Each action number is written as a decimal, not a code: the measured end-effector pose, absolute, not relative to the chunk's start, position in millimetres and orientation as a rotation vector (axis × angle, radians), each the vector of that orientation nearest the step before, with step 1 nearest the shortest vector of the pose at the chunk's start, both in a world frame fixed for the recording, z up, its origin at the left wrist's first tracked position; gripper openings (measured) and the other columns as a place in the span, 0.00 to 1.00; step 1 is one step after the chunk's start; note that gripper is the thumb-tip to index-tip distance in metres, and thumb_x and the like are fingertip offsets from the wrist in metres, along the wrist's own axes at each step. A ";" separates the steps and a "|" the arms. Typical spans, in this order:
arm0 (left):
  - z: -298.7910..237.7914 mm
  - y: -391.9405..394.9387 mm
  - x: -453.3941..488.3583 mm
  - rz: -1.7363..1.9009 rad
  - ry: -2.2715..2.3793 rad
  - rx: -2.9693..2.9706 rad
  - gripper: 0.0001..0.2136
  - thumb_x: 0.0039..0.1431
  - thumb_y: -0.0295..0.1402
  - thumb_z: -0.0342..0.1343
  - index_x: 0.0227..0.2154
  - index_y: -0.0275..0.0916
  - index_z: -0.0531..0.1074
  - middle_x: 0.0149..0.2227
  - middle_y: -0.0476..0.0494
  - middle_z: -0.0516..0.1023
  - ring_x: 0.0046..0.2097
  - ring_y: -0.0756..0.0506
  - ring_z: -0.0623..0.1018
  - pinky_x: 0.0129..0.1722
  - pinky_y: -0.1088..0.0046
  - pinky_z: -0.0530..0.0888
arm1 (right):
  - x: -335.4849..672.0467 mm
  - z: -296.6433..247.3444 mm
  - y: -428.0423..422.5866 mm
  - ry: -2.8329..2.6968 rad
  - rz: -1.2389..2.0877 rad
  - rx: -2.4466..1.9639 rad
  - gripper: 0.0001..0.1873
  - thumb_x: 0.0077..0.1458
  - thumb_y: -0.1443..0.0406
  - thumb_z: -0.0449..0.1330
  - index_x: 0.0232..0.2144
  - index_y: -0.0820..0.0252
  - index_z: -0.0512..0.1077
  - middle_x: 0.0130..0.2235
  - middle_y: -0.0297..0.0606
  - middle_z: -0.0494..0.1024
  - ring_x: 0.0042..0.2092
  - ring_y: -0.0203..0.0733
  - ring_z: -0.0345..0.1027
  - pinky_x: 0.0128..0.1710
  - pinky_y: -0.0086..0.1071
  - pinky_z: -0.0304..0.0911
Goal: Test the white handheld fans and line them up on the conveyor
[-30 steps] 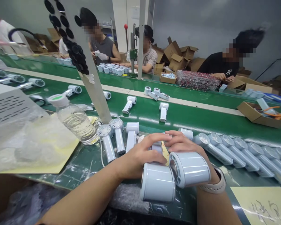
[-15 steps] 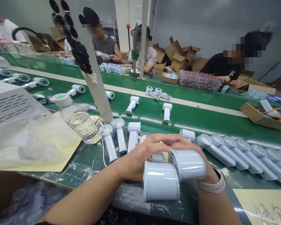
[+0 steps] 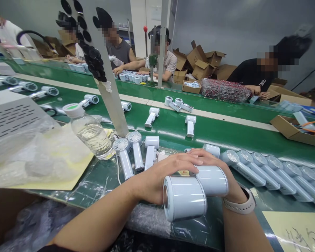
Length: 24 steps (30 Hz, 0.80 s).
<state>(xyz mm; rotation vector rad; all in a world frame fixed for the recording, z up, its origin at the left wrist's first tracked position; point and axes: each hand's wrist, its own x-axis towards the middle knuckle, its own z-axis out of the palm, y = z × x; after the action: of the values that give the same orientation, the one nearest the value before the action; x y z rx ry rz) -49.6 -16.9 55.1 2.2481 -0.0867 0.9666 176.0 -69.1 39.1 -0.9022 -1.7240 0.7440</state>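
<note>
Both of my hands rest on two pale blue handheld fans lying side by side at the near edge of the bench. My left hand [image 3: 157, 173] curls over the handle of the nearer fan [image 3: 185, 197], whose round head points toward me. My right hand [image 3: 217, 168], with a white watch on the wrist, wraps the second fan [image 3: 212, 180] just behind it. The fingertips of both hands meet over the handles. A small yellow label [image 3: 183, 173] shows between the hands.
Three fans [image 3: 135, 154] lie left of my hands and a long row of fans [image 3: 267, 168] to the right. A water bottle [image 3: 90, 133], a slanted white post [image 3: 112, 94] and plastic wrap stand at left. Fans ride the green conveyor [image 3: 220, 131]. Several people work opposite.
The two fan heads have swung together and turned slightly left. My fingertips closed in over the handles. The view shifted a little, and fans on the conveyor moved right.
</note>
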 end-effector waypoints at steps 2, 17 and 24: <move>56.1 -16.8 -50.2 0.955 -0.083 2.244 0.28 0.57 0.36 0.63 0.60 0.48 0.62 0.61 0.33 0.72 0.63 0.35 0.73 0.62 0.54 0.70 | 176.3 39.6 -69.1 -1.711 0.736 -0.930 0.06 0.59 0.55 0.66 0.39 0.44 0.82 0.47 0.37 0.83 0.52 0.50 0.77 0.54 0.46 0.73; 55.4 -14.7 -49.4 0.933 -0.089 2.284 0.23 0.59 0.35 0.61 0.55 0.45 0.63 0.58 0.31 0.73 0.64 0.37 0.72 0.63 0.53 0.71 | 182.3 33.7 -68.0 -1.772 0.708 -0.904 0.08 0.61 0.60 0.65 0.43 0.42 0.81 0.49 0.36 0.82 0.55 0.48 0.75 0.56 0.46 0.71; 56.4 -13.9 -50.7 0.880 -0.112 2.240 0.22 0.58 0.38 0.62 0.54 0.44 0.64 0.58 0.31 0.72 0.64 0.36 0.71 0.62 0.55 0.70 | 180.4 38.6 -67.5 -1.808 0.690 -0.861 0.08 0.59 0.63 0.67 0.42 0.45 0.82 0.47 0.39 0.82 0.54 0.50 0.75 0.57 0.48 0.70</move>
<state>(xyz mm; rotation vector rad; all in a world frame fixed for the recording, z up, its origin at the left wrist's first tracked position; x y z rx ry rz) -50.7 -13.9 56.4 2.2401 -0.1118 0.8801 180.4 -67.5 38.6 -0.8612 -1.8081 0.6905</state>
